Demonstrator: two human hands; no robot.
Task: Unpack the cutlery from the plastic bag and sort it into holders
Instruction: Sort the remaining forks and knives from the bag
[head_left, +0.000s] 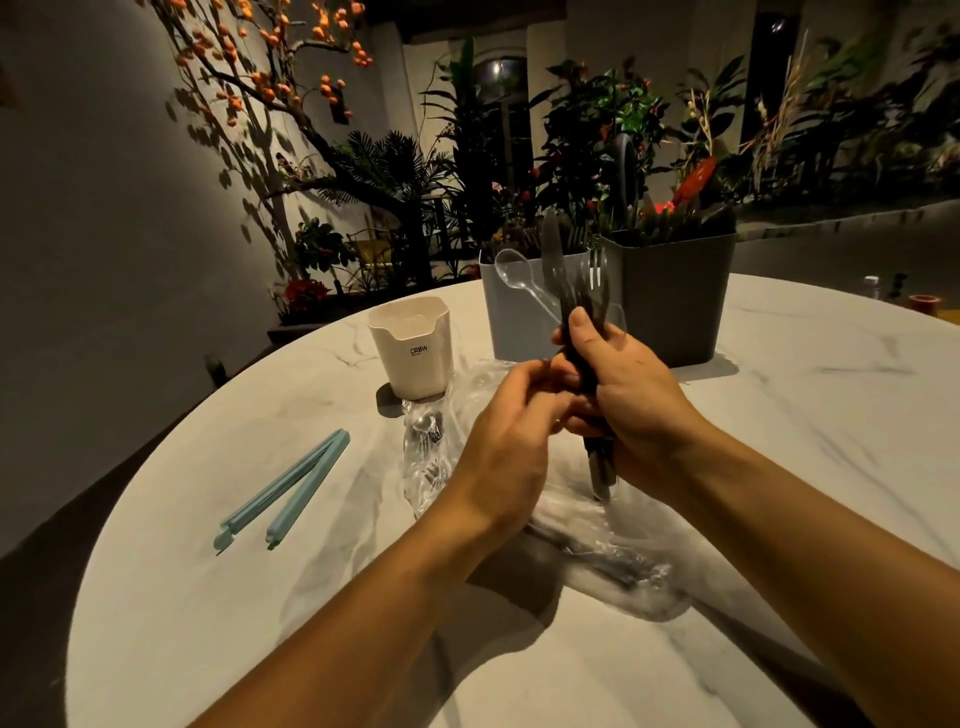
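Crinkly clear bag (613, 551); R hand (631, 402) grips plastic cutlery bundle (571, 296)

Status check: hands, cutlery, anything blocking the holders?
Right hand grips the cutlery bundle upright; left hand pinches its lower part. More cutlery in the plastic bag. White holder unobstructed.

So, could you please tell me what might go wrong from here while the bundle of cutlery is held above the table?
1. The right hand grips a mixed bundle of dark and clear plastic cutlery that fans out at the top; the clear plastic spoon leans outward and might slip free.
2. The crumpled clear plastic bag still holds cutlery below the hands and could be dragged across the white marble table.
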